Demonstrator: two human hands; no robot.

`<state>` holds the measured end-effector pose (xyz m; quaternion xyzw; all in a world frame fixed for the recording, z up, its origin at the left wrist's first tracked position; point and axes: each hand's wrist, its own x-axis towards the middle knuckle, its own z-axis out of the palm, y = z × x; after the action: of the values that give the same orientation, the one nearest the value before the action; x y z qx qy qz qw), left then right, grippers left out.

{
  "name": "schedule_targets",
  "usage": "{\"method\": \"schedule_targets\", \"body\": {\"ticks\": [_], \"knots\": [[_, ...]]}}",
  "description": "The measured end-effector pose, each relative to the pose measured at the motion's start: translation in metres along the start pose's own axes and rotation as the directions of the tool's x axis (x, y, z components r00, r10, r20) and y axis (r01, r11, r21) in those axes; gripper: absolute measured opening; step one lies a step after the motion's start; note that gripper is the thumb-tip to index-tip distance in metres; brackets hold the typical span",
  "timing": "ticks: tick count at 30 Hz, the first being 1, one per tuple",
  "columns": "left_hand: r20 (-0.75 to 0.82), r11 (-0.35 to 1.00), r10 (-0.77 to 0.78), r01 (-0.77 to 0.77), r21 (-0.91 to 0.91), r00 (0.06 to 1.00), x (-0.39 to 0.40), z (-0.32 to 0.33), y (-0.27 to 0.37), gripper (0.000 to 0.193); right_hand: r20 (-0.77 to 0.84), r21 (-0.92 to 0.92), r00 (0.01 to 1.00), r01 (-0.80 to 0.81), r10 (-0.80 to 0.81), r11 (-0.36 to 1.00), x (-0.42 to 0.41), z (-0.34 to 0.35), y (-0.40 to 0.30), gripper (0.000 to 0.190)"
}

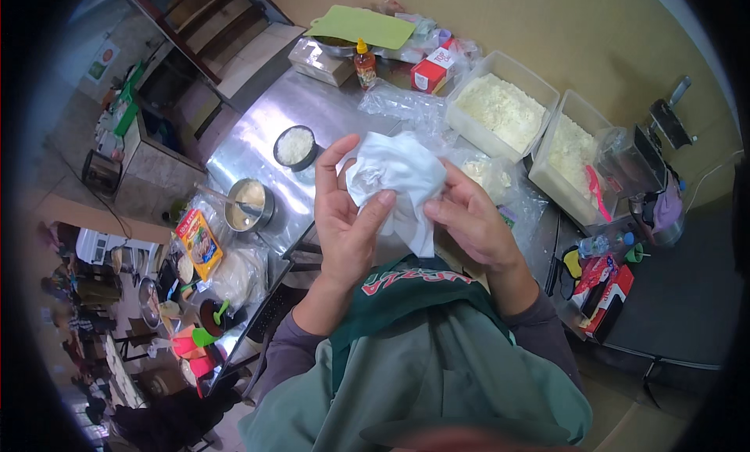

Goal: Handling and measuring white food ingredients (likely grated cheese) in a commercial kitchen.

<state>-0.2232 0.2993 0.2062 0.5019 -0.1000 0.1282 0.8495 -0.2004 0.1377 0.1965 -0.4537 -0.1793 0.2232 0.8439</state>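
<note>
A crumpled white tissue or thin cloth is held up in front of my apron, between both hands. My left hand grips its near left side, thumb on top and index finger raised. On the other side, my right hand pinches the cloth between thumb and fingers. Beyond the hands stands a steel table. On it are a small dark pan of white grated food and a metal pot of creamy mixture with a spoon in it.
Two plastic tubs of pale flour-like crumbs stand at the back right, a pink utensil in the nearer one. A sauce bottle, a red-and-white box and a green cutting board lie at the back. A yellow food pouch sits at left.
</note>
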Motion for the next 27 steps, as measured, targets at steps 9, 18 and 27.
{"method": "schedule_targets", "body": {"ticks": [9, 18, 27], "knots": [[0.446, 0.702, -0.573, 0.692, -0.165, 0.688, -0.027, -0.015, 0.021, 0.043, 0.055, -0.247, 0.958, 0.286, -0.281, 0.926, -0.043, 0.016, -0.032, 0.02], [0.556, 0.363, 0.522, 0.421, -0.831, 0.647, -0.056, 0.057, 0.024, 0.029, 0.385, 0.294, 0.785, 0.394, -0.485, 0.871, -0.037, 0.027, -0.041, 0.028], [0.422, 0.216, 0.131, 0.39, -0.895, 0.897, -0.053, 0.057, 0.055, 0.042, 0.122, 0.103, 0.942, 0.303, -0.314, 0.948, -0.037, -0.005, -0.016, 0.049]]}}
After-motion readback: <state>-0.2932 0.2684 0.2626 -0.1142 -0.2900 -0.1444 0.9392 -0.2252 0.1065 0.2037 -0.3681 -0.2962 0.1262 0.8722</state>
